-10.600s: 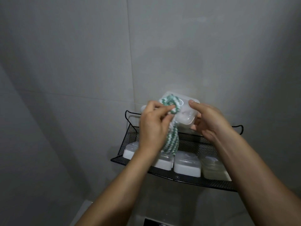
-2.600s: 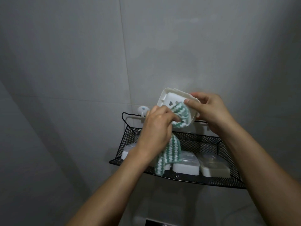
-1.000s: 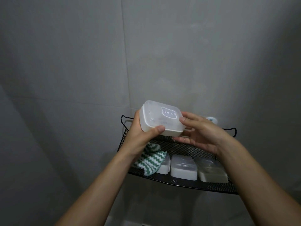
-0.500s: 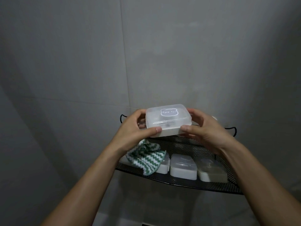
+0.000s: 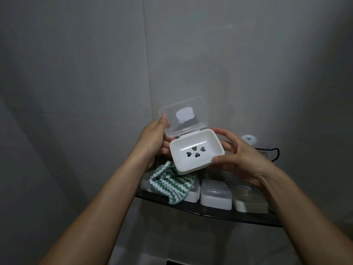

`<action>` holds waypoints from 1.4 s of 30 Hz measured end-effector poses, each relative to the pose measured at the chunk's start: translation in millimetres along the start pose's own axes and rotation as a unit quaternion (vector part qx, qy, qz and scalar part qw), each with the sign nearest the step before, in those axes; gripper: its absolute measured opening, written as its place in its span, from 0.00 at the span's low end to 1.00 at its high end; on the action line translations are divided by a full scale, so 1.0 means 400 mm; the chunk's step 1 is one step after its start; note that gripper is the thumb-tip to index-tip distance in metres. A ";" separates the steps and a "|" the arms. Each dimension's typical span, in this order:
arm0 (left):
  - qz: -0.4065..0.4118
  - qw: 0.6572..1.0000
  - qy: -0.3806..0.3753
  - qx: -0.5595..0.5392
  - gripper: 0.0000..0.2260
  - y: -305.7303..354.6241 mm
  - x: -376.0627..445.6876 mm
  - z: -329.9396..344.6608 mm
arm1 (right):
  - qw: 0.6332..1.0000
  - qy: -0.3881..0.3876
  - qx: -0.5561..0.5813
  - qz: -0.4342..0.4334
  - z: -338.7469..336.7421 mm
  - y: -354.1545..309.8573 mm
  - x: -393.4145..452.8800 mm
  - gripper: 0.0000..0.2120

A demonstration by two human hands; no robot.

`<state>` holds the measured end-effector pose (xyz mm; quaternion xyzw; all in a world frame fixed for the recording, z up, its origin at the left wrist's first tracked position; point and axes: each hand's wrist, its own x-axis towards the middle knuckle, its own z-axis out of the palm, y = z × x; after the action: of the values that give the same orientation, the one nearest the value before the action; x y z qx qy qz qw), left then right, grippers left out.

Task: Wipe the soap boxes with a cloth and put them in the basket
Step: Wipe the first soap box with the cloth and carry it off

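A white soap box with heart-shaped drain holes is held above the black mesh basket, its clear lid hinged open and standing up. My left hand grips the box's left side, thumb on the lid's edge. My right hand grips the right side, thumb on the front rim. The green-and-white striped cloth lies in the basket's left part, over a soap box. Several closed soap boxes sit in the basket, among them a white one and one at the right.
Grey tiled walls meet in a corner behind the basket. A white wall hook sits above the basket's back rail on the right. A pale fixture edge shows at the bottom of the view, below the basket.
The box in my hands was closed half a second ago; its lid now stands open, showing the empty inside. The cloth stays in the basket, where it lay a second ago.
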<state>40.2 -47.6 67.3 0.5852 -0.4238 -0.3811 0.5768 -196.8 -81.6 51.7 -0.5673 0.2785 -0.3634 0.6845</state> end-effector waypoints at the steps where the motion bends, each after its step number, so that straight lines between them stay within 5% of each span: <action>1: 0.005 1.000 0.003 -0.001 0.18 0.000 0.001 0.002 | 1.000 -0.001 0.004 0.001 0.000 0.000 0.000 0.38; 10: -0.001 0.999 -0.046 0.028 0.17 -0.006 0.003 -0.003 | 0.996 0.051 0.030 0.073 0.002 -0.009 0.022 0.14; 14: 0.010 0.987 -0.124 0.101 0.12 -0.019 -0.008 -0.049 | 0.992 0.082 0.011 0.100 0.000 -0.008 0.021 0.12; 17: 0.004 0.942 -0.128 0.309 0.24 -0.045 -0.019 -0.097 | 0.991 0.093 0.015 0.094 -0.015 -0.010 0.015 0.08; 21: -0.036 0.878 -0.177 0.444 0.20 -0.088 -0.052 -0.086 | 0.991 0.107 0.016 0.085 -0.023 -0.021 0.016 0.08; 24: -0.025 0.861 -0.117 0.494 0.10 -0.110 -0.058 -0.068 | 0.990 0.115 0.023 0.078 -0.023 -0.028 0.017 0.08; 29: 0.030 0.940 0.036 0.338 0.06 -0.048 -0.087 -0.098 | 0.988 0.134 0.038 0.068 -0.019 -0.023 0.015 0.11; 33: 0.224 0.886 0.182 0.363 0.07 0.040 -0.132 -0.063 | 0.988 0.123 0.064 0.062 0.004 -0.012 0.020 0.11; 35: 0.276 0.868 0.183 0.370 0.13 0.047 -0.144 -0.017 | 0.989 0.112 0.075 0.057 0.022 -0.007 0.026 0.11; 42: 0.275 0.791 0.118 0.533 0.12 -0.034 -0.174 0.113 | 0.992 0.089 0.091 0.023 0.063 0.011 0.036 0.09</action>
<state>-25.6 1.3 48.6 0.6990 -0.6315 0.1522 0.2992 -167.8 -78.4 52.7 -0.4611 0.3171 -0.4202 0.7143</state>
